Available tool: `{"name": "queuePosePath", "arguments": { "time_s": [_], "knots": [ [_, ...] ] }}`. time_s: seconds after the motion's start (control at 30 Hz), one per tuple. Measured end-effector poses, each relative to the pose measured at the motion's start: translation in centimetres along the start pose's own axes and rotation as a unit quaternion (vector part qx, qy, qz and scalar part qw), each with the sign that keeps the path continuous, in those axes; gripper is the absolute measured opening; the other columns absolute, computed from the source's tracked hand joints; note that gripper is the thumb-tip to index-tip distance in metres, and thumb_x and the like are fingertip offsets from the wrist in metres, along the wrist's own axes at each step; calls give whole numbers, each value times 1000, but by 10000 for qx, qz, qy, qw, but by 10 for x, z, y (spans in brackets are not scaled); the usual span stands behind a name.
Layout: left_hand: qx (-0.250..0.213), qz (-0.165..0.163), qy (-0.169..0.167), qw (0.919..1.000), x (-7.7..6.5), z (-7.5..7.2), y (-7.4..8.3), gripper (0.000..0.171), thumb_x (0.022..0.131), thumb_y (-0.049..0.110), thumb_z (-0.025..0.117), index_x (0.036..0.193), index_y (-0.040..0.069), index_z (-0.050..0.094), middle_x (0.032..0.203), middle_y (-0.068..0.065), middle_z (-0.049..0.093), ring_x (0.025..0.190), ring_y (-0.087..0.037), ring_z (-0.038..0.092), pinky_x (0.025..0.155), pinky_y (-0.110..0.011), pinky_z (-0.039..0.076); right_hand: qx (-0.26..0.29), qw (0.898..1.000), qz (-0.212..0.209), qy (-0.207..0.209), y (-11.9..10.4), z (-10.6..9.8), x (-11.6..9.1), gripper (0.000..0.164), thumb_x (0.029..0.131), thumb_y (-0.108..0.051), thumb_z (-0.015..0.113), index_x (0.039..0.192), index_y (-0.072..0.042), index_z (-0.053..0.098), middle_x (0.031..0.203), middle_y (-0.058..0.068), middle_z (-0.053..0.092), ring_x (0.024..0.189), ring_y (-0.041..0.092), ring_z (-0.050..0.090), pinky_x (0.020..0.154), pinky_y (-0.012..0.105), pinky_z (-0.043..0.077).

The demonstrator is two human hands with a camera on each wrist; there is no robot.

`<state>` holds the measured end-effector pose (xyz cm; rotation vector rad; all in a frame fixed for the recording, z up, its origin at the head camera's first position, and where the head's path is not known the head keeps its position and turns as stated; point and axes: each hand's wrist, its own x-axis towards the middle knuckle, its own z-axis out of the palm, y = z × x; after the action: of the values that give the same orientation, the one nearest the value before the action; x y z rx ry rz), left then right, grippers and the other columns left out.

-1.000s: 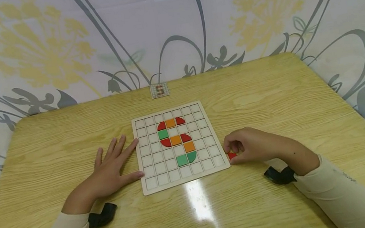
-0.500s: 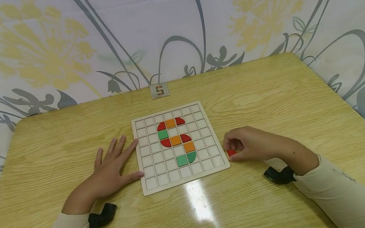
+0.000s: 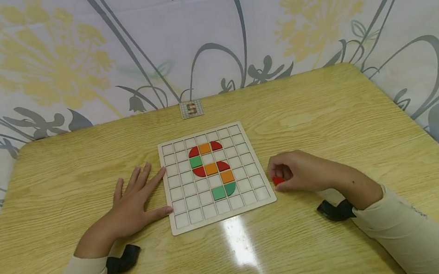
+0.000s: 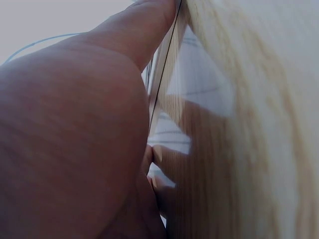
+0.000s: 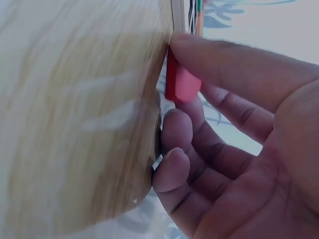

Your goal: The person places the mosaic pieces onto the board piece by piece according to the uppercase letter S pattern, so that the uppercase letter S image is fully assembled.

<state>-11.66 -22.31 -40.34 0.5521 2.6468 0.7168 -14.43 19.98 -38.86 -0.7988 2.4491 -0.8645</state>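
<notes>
A pale square grid board [image 3: 257, 169] lies on the table, bearing red, orange and green tiles [image 3: 211, 169] laid in a curving line. My left hand [image 3: 128, 210] rests flat at the board's left edge, fingers spread, with the thumb and forefinger touching the rim. Just off the right edge, my right hand [image 3: 306, 172] pinches a small red tile [image 3: 278, 180] between thumb and fingers. In the right wrist view, the red tile [image 5: 185, 84] shows a rounded side under the thumb, close to the tabletop. The left wrist view is mostly filled by the hand and wood.
Behind the board, a small card [image 3: 191, 109] printed with a similar S-shaped pattern lies by the table's back edge. The wooden table [image 3: 325, 108] meets a flower-patterned cloth [image 3: 204, 31] at the back and sides.
The red tile has turned and shifted slightly up between the right hand's fingers. The right hand has barely moved; the left hand and the tiles on the board stay put.
</notes>
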Motion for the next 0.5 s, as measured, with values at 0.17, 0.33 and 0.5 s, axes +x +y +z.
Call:
{"name": "queuePosePath", "arguments": {
  "time_s": [0.17,0.33,0.5],
  "knots": [
    [41,-47,-29,10000,1,1,-1,91,92,57,64,162,31,13,170,-13,-5,155,-39,-13,116,-66,-17,-73,9999,-20,131,0,1,1,19,86,-6,78,96,-13,64,86,-2,60,78,12,55,69,24,50],
    [35,-49,-33,10000,1,1,-2,91,92,58,64,162,31,12,170,-13,-5,155,-39,-13,116,-66,-18,-102,9997,-66,199,0,2,2,18,85,-5,78,96,-13,65,85,-2,60,78,12,55,69,24,51],
    [37,-48,-28,10000,1,1,-1,91,92,58,64,162,30,13,170,-13,-5,155,-39,-13,116,-66,-17,-110,9998,-65,134,0,1,2,18,85,-7,79,96,-13,65,84,-4,60,77,11,55,69,24,50]
  ]
}}
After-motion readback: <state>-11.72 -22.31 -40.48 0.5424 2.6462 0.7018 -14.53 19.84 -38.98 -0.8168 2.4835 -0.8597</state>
